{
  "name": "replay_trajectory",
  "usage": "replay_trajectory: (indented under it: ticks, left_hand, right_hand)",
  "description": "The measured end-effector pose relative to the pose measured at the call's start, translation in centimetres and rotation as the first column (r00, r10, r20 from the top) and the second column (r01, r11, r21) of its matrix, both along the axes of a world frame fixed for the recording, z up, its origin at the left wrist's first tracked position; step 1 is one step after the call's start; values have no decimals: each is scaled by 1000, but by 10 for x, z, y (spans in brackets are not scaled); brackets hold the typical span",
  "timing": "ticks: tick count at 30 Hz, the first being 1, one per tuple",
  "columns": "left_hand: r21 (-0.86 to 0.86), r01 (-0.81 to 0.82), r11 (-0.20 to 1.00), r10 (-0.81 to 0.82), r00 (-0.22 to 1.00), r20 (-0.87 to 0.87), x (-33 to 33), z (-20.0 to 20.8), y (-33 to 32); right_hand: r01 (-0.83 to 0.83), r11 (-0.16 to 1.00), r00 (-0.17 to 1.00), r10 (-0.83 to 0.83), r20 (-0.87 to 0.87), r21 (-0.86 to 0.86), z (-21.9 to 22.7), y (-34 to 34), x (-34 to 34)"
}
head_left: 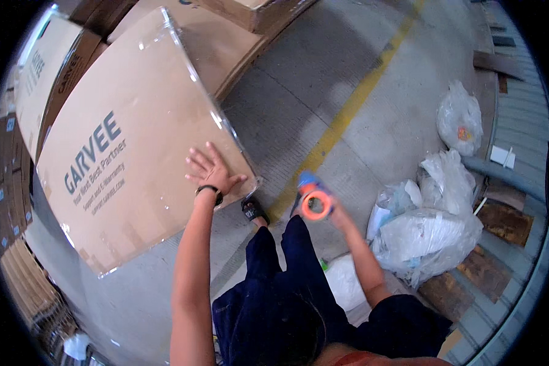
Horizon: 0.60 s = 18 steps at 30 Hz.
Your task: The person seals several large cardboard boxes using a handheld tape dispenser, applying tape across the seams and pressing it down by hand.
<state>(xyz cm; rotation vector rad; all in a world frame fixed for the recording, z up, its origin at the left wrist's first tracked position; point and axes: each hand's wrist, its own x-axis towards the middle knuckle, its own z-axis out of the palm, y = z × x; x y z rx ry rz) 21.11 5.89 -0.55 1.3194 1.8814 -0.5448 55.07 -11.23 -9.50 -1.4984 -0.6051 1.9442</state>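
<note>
A worker's left hand [213, 171] lies open, fingers spread, on the near corner of a large cardboard box [146, 140], while the right hand [337, 215] grips an orange-and-blue tape dispenser [315, 215] to the box's right, apart from it. Clear tape [193, 72] appears already laid along the box's right edge; whether any edge remains untaped cannot be told.

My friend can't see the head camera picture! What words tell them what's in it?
A person's left hand rests flat on a big cardboard box, while their right hand, blurred, holds a blue and orange tool that looks like a tape dispenser. A yellow line crosses the grey floor, and clear plastic bags lie to the right.
</note>
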Motion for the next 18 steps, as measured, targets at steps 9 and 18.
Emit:
replay_trajectory:
  ticks: [9, 18]
  left_hand:
    - [98, 71, 993, -65, 996, -60, 1, -13, -2]
    - [60, 89, 994, -84, 993, -86, 0, -23, -5]
  right_hand:
    - [-362, 885, 824, 450, -343, 292, -50, 156, -73]
    - [-412, 845, 839, 498, -218, 341, -37, 150, -81]
